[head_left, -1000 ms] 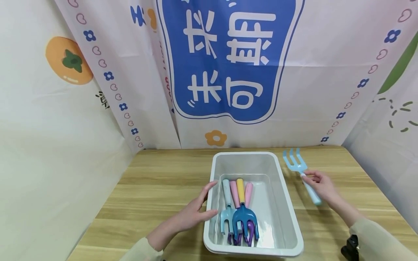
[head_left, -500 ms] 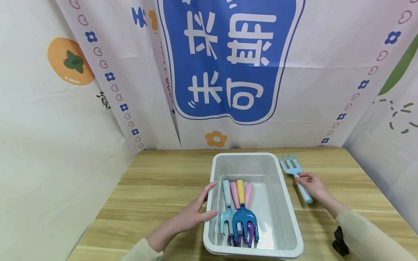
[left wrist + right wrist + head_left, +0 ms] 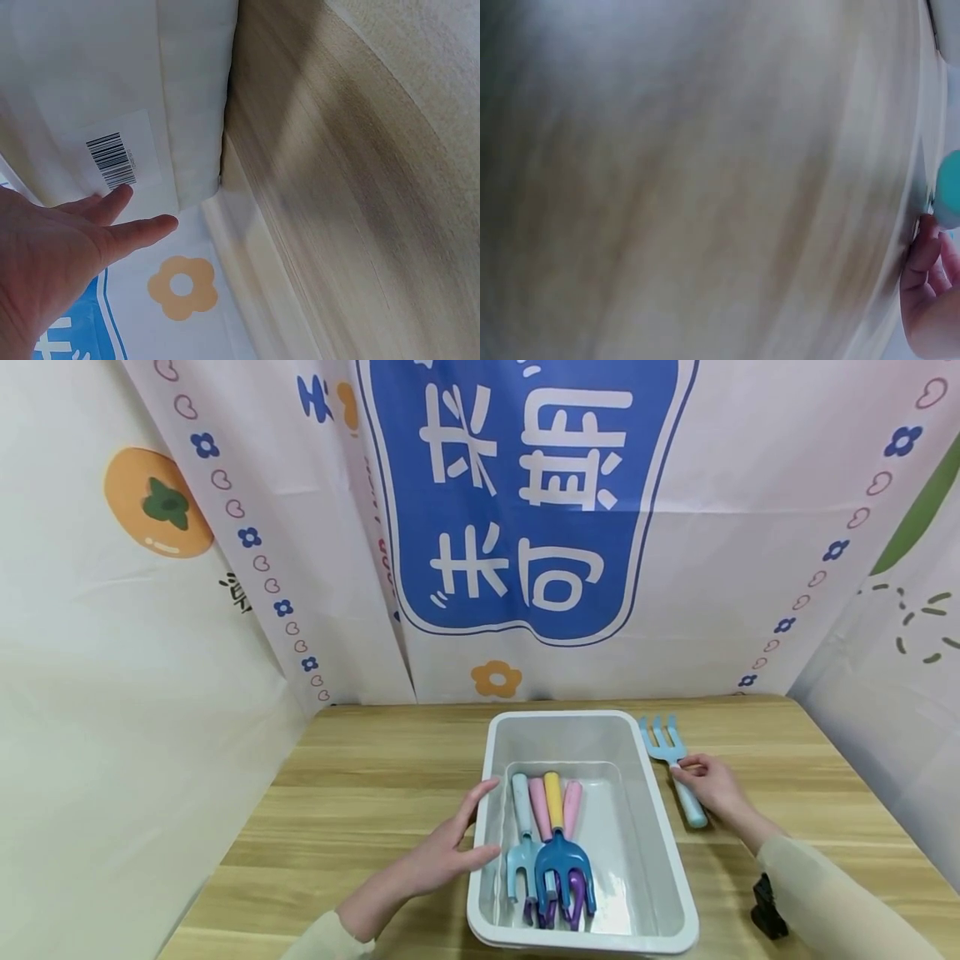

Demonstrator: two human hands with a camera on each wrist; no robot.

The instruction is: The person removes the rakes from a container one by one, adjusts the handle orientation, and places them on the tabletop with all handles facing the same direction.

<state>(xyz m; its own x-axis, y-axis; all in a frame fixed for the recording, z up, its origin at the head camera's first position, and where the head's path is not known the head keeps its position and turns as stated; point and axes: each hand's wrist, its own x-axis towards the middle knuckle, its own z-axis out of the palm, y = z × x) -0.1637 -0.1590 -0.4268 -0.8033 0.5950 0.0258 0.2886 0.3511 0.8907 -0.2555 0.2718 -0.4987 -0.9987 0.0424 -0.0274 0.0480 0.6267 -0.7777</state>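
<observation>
- Several forks (image 3: 564, 860) lie inside the bin (image 3: 558, 739).
- One outside fork (image 3: 666, 752) is left, pinched by the right hand (image 3: 712, 787).
- Left hand (image 3: 441, 856) rests loose by the bin.

This is looking like a small screened-off tabletop booth (image 3: 675, 643): a printed white backdrop (image 3: 720, 527) is hanging behind a wood-grain table (image 3: 360, 777), and pale side sheets (image 3: 112, 710) are enclosing both flanks. A blue lettered panel (image 3: 512, 518) and a cartoon fruit (image 3: 127, 493) are decorating them; the sheets are hiding any wider room.
</observation>
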